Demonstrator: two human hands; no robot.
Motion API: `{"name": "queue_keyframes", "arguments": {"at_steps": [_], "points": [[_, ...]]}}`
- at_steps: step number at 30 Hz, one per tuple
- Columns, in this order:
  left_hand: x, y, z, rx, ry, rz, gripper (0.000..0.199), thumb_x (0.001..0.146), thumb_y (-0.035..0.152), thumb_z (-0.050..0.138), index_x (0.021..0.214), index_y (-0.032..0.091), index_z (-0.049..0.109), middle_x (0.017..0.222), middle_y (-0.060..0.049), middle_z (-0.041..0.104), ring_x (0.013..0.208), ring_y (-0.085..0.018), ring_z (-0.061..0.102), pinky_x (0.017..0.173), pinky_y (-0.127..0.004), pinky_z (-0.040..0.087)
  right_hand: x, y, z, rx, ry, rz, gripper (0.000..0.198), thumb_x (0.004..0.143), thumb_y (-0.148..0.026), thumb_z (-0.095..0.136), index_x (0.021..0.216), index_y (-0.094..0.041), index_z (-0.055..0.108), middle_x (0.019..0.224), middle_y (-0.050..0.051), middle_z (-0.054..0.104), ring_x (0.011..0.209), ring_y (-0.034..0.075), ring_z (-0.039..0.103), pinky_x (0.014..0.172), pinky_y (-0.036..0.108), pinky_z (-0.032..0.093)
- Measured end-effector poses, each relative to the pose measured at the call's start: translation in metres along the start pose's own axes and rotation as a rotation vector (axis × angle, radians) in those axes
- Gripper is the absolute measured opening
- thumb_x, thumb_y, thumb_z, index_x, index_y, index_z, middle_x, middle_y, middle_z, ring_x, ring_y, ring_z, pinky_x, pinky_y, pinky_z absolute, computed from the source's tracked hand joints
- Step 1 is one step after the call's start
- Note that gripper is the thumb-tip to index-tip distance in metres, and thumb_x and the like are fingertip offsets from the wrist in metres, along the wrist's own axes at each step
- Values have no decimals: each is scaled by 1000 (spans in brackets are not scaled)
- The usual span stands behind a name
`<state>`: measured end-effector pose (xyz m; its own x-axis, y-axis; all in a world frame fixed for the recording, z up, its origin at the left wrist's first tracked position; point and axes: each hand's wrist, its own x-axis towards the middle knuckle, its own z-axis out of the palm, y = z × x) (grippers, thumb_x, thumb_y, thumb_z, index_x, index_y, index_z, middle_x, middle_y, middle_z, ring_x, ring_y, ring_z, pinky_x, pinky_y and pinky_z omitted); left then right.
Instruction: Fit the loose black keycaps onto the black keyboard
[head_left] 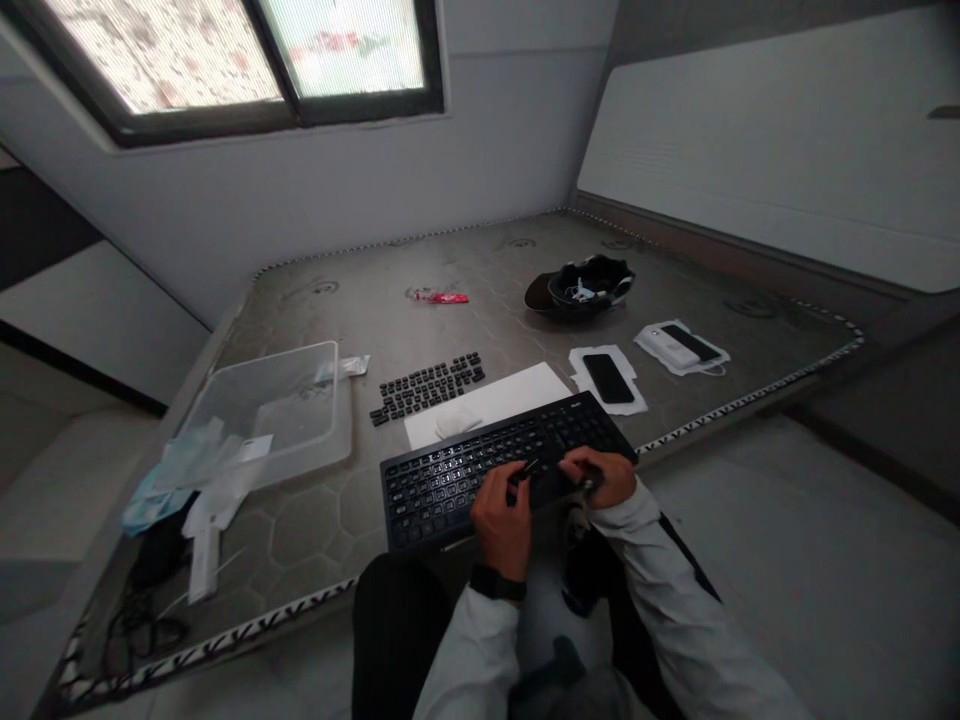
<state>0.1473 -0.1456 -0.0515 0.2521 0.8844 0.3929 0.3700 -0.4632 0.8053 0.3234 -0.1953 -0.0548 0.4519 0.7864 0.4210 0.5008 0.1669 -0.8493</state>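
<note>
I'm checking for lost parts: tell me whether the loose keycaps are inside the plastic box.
No, the loose keycaps lie in rows on the mattress, outside the plastic box.

I count two bare hands on my feed, one left hand (503, 520) and one right hand (611, 480), and one dark wristband (497, 583). I make it one keyboard (469, 468), one white sheet (514, 395), one clear plastic bin (342, 420), one upturned cap (556, 296), one red item (446, 298) and two dark phone-like slabs (609, 379). The loose keycaps (431, 388) run to dozens; I cannot give their exact number.
</note>
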Motion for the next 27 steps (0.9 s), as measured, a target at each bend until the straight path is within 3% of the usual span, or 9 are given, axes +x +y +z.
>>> {"name": "queue_keyframes", "arguments": {"at_steps": [2,6,10,15,18,21,27], "points": [[-2,0,-1,-21,3,34,12,91,19,55,97,21,65,92,-2,69,76,-13,64,72,-25,52,2,-1,-1,-156,-102,-138,17,79,-42,71,76,-25,72,56,0,64,47,14,55,48,27,43],[-8,-2,-9,-16,6,113,13,92,20,54,95,21,65,93,-3,70,86,-15,66,78,-26,54,9,-6,0,-231,-187,-369,23,84,-34,69,105,-26,74,70,2,72,56,14,64,55,25,51],[-13,-8,-33,48,-4,143,12,92,21,52,95,21,64,93,-4,69,87,-16,66,79,-28,55,1,-10,16,-201,-227,-540,20,88,-26,65,106,-26,74,76,3,75,61,13,68,57,22,52],[-22,-19,-77,117,-49,148,10,90,22,55,89,23,64,87,-1,68,80,-15,66,73,-26,55,-17,-29,53,-118,-198,-570,18,87,-29,66,103,-24,73,81,4,76,64,16,70,59,24,53],[-38,-28,-100,135,-60,78,8,87,27,58,89,23,65,87,0,67,77,-15,65,68,-26,55,-26,-41,73,-32,-220,-612,19,90,-27,61,106,-24,71,86,4,76,70,16,71,58,23,52],[-59,-33,-118,136,-14,-77,15,85,37,61,87,22,65,82,1,68,70,-16,65,65,-26,55,-36,-47,91,16,-208,-695,18,90,-29,59,104,-25,70,90,1,76,66,13,70,52,21,49],[-81,-32,-132,-24,80,-284,31,79,48,67,86,18,66,83,-4,70,79,-21,68,71,-29,57,-52,-50,112,49,-334,-725,24,92,-41,57,104,-24,69,89,-1,76,73,11,72,57,19,51]]}}
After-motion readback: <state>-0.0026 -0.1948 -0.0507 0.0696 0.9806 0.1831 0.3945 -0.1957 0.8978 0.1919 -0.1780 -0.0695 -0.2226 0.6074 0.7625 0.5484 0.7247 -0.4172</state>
